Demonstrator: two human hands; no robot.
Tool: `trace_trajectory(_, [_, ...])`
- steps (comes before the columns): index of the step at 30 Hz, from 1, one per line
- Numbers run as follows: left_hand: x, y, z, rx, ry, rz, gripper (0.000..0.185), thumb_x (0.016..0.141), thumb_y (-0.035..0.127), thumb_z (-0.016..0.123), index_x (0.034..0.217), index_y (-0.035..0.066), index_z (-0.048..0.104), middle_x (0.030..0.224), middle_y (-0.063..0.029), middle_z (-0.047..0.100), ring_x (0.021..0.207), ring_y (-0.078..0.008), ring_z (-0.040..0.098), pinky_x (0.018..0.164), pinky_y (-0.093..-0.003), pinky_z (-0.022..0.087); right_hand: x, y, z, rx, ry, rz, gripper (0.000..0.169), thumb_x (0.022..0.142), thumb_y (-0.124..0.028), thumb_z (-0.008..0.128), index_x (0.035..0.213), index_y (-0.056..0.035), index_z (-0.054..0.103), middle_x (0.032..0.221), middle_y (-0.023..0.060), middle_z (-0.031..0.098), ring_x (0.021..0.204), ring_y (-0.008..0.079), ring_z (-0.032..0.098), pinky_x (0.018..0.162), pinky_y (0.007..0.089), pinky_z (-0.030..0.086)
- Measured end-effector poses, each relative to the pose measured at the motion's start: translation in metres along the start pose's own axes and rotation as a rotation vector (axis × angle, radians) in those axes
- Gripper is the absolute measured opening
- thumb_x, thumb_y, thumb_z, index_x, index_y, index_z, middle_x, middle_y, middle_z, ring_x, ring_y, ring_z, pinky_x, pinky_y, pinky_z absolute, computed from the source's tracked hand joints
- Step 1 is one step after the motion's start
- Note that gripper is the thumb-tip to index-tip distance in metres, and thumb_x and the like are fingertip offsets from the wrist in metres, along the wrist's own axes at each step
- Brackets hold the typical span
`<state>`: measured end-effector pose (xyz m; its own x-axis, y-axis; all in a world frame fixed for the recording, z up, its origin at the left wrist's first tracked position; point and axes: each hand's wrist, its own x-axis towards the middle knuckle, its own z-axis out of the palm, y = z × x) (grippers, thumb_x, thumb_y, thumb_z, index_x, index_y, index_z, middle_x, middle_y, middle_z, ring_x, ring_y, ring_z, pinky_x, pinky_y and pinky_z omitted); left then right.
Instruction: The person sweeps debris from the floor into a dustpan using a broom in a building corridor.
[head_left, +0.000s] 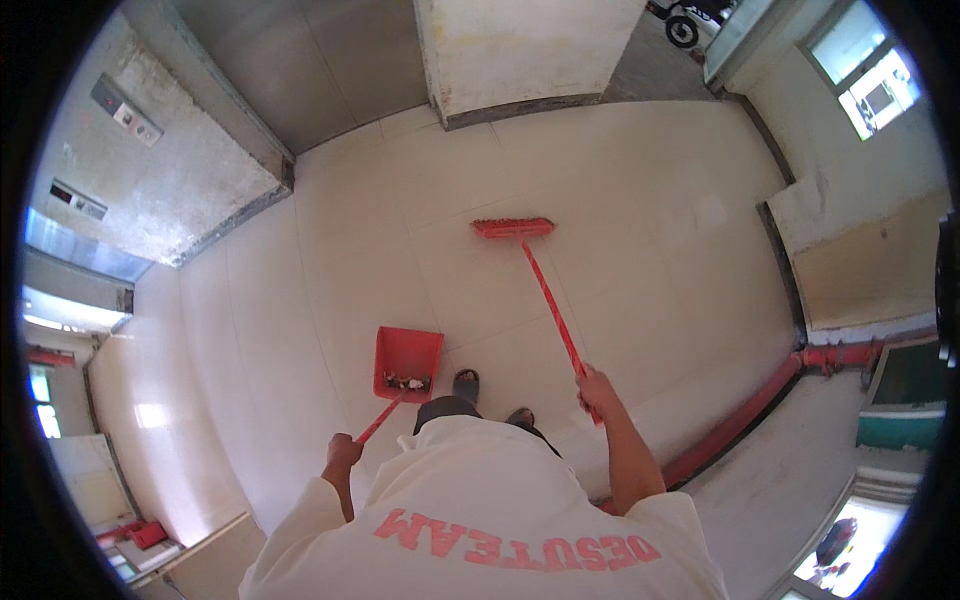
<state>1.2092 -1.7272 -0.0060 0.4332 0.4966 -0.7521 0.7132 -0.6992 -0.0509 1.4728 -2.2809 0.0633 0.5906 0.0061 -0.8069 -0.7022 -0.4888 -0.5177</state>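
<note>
My left hand (344, 451) is closed around the handle of a red long-handled dustpan (409, 352). The pan rests on the tiled floor to the left of my feet, with a small heap of debris (407, 382) at its handle end. In my right hand (598, 391) is the red-and-white striped handle of a push broom (514, 228). Its red bristled head lies on the floor ahead of me, farther off than the pan and to its right. The two tools are apart. My sandaled feet show just beyond my white shirt.
Steel elevator doors (315, 67) are at the upper left, beside a wall with call-button panels (126, 109). A wall corner (525, 60) juts in at the top, next to a doorway with a parked motorcycle (681, 31) outside. A thick red pipe (735, 420) runs along the right wall.
</note>
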Motion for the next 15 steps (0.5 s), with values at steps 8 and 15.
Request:
trace_trajectory(8, [-0.021, 0.004, 0.011, -0.167, 0.086, -0.015, 0.032, 0.082, 0.029, 0.06, 0.088, 0.0, 0.072, 0.097, -0.0246, 0.067, 0.093, -0.0404, 0.065, 0.084, -0.047, 0.052, -0.174, 0.173, 0.031, -0.269, 0.049, -0.043, 0.051, 0.096, -0.03, 0.049, 0.143, -0.013, 0.041, 0.078, 0.0127, 0.062, 0.065, 0.0261, 0.06, 0.06, 0.0392, 0.051])
trace_trajectory(15, [0.011, -0.02, 0.031, -0.27, -0.023, -0.103, 0.031, 0.081, 0.028, 0.06, 0.087, 0.0, 0.072, 0.094, -0.0252, 0.067, 0.091, -0.0404, 0.065, 0.082, -0.047, 0.053, -0.184, 0.216, 0.042, -0.599, 0.055, -0.264, 0.052, 0.097, -0.033, 0.049, 0.144, -0.0131, 0.04, 0.087, 0.0197, 0.064, 0.077, 0.0349, 0.064, 0.07, 0.0443, 0.052])
